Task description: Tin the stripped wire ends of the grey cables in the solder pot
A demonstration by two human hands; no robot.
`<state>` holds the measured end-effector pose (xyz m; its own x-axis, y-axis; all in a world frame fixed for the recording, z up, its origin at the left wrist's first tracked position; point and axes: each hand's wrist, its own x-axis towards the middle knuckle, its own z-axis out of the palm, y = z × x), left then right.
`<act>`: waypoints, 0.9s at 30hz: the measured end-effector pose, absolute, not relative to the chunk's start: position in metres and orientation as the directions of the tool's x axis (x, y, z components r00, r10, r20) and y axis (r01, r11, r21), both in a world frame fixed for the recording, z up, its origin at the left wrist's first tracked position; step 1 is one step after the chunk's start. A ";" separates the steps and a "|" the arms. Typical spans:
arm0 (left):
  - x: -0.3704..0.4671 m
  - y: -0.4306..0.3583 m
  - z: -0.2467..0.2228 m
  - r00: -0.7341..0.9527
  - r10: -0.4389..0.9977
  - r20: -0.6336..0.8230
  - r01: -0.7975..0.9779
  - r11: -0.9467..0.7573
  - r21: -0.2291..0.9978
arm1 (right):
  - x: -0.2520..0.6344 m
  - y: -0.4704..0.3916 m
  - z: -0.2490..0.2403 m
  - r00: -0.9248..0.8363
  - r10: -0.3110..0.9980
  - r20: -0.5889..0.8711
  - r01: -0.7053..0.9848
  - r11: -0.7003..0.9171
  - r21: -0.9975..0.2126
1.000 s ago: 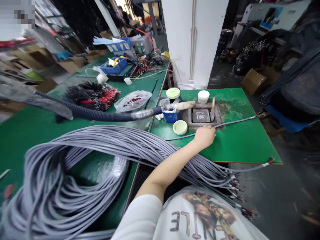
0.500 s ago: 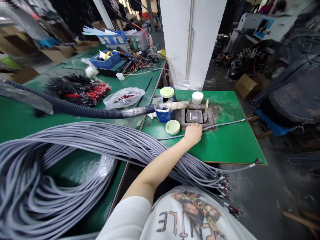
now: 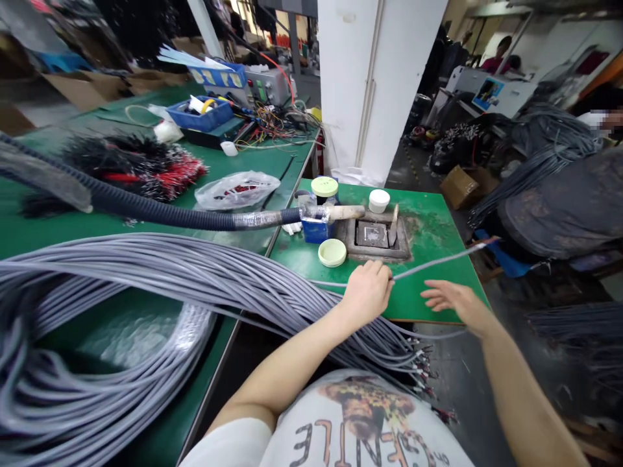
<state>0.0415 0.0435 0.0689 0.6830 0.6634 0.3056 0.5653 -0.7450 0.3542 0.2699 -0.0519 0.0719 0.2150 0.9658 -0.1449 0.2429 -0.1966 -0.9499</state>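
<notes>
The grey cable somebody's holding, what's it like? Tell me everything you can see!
The grey cable is thin and round, with a smooth, plastic-looking skin. The person's left grip is closed around it. From there it slants up to the right, nearly straight, over the green board, its tip showing past the board's edge. Near the tip is a pale band, then reddish ends, too blurry to count. Leftward, a short piece runs to the cable bundle. I can't tell if it touches the board.

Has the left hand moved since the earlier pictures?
Yes. Judged against the grimy square frame, the left hand has moved away from it, toward the near edge of the green table.
</notes>
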 end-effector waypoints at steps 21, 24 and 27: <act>-0.012 0.014 0.051 0.499 0.865 -0.059 -0.456 0.319 0.831 | 0.152 -0.055 0.076 -0.273 0.936 -0.221 0.457 -0.076 -0.886; -0.012 0.013 0.051 0.581 0.813 -0.029 -0.462 0.359 0.811 | 0.154 -0.055 0.068 -0.386 0.897 -0.217 0.177 -0.159 -0.971; -0.014 0.013 0.049 0.617 0.787 -0.013 -0.448 0.365 0.816 | 0.149 -0.054 0.057 -0.444 0.876 -0.189 -0.022 -0.222 -0.975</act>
